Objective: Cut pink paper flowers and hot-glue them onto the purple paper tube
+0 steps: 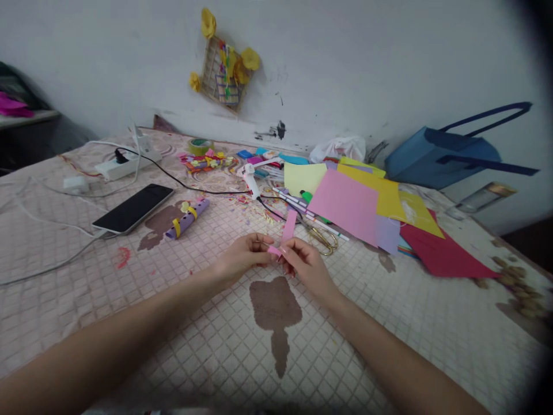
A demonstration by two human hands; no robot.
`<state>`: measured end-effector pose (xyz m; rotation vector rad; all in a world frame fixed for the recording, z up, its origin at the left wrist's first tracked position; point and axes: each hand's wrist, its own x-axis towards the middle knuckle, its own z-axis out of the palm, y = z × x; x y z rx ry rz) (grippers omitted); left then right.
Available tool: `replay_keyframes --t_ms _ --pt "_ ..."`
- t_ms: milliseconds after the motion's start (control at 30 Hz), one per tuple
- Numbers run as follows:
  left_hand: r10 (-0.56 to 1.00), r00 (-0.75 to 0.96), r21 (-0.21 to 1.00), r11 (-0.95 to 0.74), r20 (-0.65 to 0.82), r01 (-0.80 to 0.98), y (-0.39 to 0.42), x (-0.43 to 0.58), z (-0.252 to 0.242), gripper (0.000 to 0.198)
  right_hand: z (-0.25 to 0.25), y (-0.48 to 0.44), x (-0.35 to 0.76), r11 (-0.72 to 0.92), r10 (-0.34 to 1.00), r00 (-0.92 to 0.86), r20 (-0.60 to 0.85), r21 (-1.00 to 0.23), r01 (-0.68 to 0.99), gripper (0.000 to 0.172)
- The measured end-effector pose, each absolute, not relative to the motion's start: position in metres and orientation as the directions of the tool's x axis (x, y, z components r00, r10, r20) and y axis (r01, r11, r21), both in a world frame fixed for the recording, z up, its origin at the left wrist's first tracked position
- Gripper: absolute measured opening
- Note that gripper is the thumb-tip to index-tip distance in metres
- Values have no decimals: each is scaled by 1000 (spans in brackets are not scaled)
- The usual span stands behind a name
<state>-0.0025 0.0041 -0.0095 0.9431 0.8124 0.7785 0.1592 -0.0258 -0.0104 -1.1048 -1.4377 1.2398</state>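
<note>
Both my hands meet over the middle of the patterned table cover (pixel 129 300). My left hand (pixel 242 256) and my right hand (pixel 305 262) pinch the lower end of a narrow pink paper strip (pixel 288 226), which rises up and away from my fingers. The strip's bottom end is folded between my fingertips. Gold-handled scissors (pixel 323 237) lie just right of my right hand.
Coloured paper sheets (pixel 345 204) are spread at the right, with pens beside them. A white glue gun (pixel 250 178), a phone (pixel 133 207), a purple paper roll (pixel 186 219), a power strip (pixel 125 164), tape and scraps lie behind. A blue bag (pixel 444 155) leans on the wall.
</note>
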Motion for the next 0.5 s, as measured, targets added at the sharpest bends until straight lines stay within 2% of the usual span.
replay_keyframes --t_ms 367,500 --pt "850 469 920 351 -237 -171 3 -1 -9 42 -11 -26 160 121 982 -165 95 -981 154 16" --pt "853 486 946 290 -188 -145 3 -1 -11 29 -10 -26 160 149 982 -136 127 -976 158 15"
